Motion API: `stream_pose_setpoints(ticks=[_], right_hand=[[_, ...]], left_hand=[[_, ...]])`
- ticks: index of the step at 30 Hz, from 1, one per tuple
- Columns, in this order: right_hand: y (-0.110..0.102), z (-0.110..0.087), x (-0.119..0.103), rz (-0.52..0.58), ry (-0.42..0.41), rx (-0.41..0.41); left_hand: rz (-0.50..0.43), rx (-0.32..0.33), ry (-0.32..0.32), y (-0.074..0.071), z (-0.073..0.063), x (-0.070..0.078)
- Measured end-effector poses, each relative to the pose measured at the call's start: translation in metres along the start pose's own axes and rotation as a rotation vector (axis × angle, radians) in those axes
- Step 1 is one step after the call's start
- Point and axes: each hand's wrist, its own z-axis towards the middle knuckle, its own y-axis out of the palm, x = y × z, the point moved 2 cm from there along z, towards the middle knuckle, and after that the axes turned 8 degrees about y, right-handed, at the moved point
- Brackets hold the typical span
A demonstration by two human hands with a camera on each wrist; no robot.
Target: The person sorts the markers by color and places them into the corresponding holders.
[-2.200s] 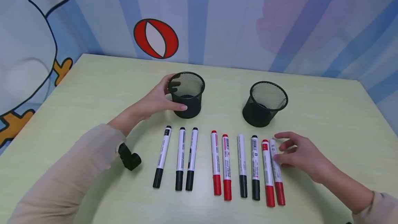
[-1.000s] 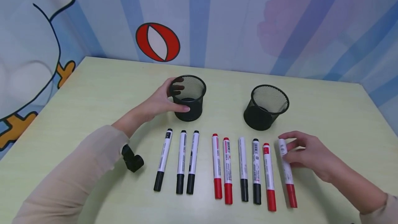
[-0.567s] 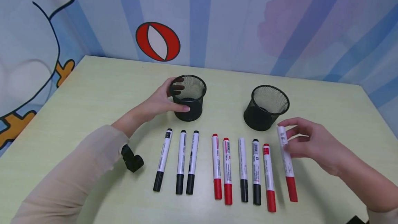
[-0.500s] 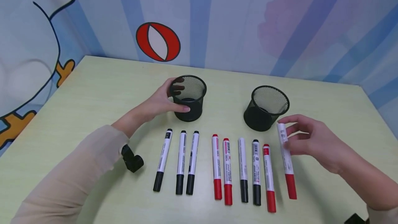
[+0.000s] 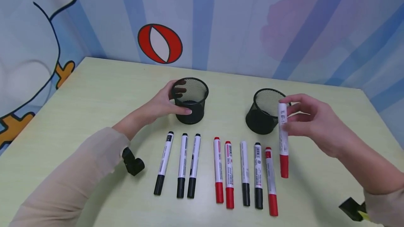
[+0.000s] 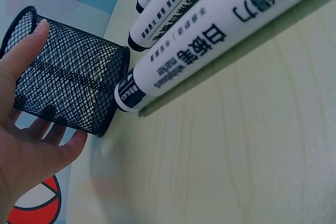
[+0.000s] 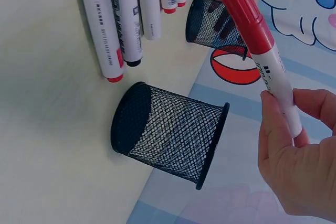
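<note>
My left hand (image 5: 156,106) holds the left black mesh pen cup (image 5: 196,112), thumb across its near side and fingers behind it. In the left wrist view, this cup (image 6: 68,72) stands close to the tip of a whiteboard marker (image 6: 184,40). My right hand (image 5: 322,125) pinches a white marker with a red cap (image 5: 284,165) by its white end, cap pointing down toward me. That marker is raised off the table and overlaps the right mesh pen cup (image 5: 260,120) in the head view. The right wrist view shows this second cup (image 7: 170,132) upright, with nothing seen inside it.
Several capped markers lie in a row in front of the cups: black-capped ones (image 5: 182,164) at left, then red (image 5: 218,171), black (image 5: 258,174) and one red (image 5: 271,181). A painted wall (image 5: 233,20) borders the table's back edge.
My right hand has picked up the red-capped marker from the row's right end and raised it toward the right cup. My left hand keeps its hold on the left cup.
</note>
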Motion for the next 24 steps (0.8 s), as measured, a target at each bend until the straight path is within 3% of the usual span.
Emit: stream_pose_setpoints(ticks=[8,13,18,24], right_hand=[[0.007,0.013,-0.022,0.052,-0.115,0.040],[0.013,0.023,-0.035,0.043,-0.127,0.060],[0.020,0.033,-0.049,0.109,-0.134,0.103],[0.029,0.045,-0.063,0.219,-0.281,0.134]], left_hand=[[0.006,0.004,-0.001,-0.003,0.000,-0.002],[0.006,-0.004,-0.002,-0.003,0.001,-0.003],[0.002,-0.005,0.008,-0.002,0.002,-0.004],[0.002,-0.004,0.007,-0.001,0.001,-0.005]])
